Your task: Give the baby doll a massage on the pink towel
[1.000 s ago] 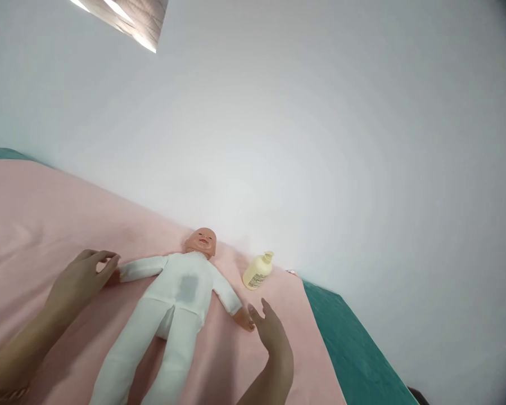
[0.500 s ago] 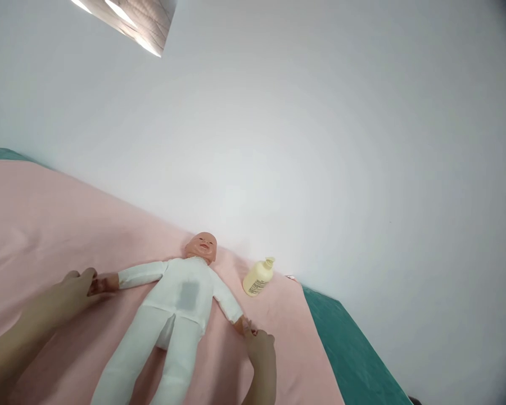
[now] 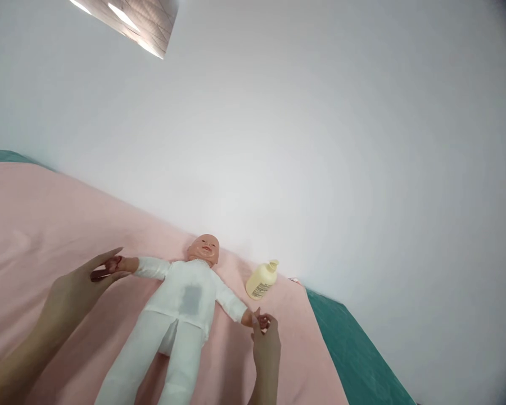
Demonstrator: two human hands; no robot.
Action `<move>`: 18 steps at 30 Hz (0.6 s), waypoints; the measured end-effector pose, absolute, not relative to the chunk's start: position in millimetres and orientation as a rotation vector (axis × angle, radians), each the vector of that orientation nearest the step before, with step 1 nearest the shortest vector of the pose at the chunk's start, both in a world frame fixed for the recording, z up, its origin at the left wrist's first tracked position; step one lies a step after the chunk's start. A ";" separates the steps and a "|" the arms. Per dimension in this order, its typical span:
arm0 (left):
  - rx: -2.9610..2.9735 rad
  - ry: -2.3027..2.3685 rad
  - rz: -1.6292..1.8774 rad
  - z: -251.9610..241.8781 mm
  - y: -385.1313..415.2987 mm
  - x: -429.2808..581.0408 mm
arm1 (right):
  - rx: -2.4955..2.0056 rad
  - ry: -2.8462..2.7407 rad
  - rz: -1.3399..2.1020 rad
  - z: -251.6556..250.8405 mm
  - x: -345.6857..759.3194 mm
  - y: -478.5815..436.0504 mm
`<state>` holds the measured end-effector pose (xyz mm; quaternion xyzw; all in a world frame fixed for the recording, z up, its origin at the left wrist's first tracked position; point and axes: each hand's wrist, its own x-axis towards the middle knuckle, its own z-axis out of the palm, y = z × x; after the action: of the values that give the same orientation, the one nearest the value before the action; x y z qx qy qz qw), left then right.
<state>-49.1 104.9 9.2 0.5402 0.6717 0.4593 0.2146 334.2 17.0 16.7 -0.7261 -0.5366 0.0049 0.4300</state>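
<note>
**Two hands on a doll's outstretched arms**

Two small doll hands are held at once, one by each of the person's hands. The doll point(image 3: 181, 315) is laid on its back on the pink sheet point(image 3: 34, 225), dressed in white, its head toward the white wall point(image 3: 320, 140) and its legs running out of the bottom of the picture. Its arms are spread wide to either side.

The left hand point(image 3: 78, 284) is closed lightly around the doll's hand on that side, which is pinched between thumb and fingers, the index finger stretched out above it. The right hand point(image 3: 265, 343) is curled narrow around the doll's other hand, gripped at the fingertips; how firm that grip is cannot be told.

A pale yellow pump bottle point(image 3: 262, 279) is tipped on its side on the sheet near the doll's shoulder, just beyond the right hand. A green surface point(image 3: 354, 360) is seen past the sheet's edge.

Several risks can be judged from this. Since only the tiny hands are gripped, a slip could be caused by any pull, and the arm would be dropped. If the arms were drawn unevenly, the soft body could be twisted or dragged, and the sheet rucked beneath it. The bottle could be knocked and rolled toward the sheet's edge by a wide sweep of the right hand.
</note>
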 end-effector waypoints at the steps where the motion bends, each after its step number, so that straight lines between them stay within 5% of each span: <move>1: 1.463 1.875 1.252 12.6 102.7 -43.9 | -1.802 -1.302 -0.001 16.3 334.2 19.3; 10: 1.089 1.439 1.603 17.0 75.8 23.0 | -1.463 -1.105 -0.057 9.0 269.6 37.0; 18: 1.785 1.181 1.661 -9.2 87.8 41.0 | -1.195 -1.344 -0.100 3.3 216.5 40.6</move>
<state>41.0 87.8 -9.2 0.6434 0.4258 0.5989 0.2147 216.5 40.6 3.3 -0.5200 -0.5849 -0.0433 0.6210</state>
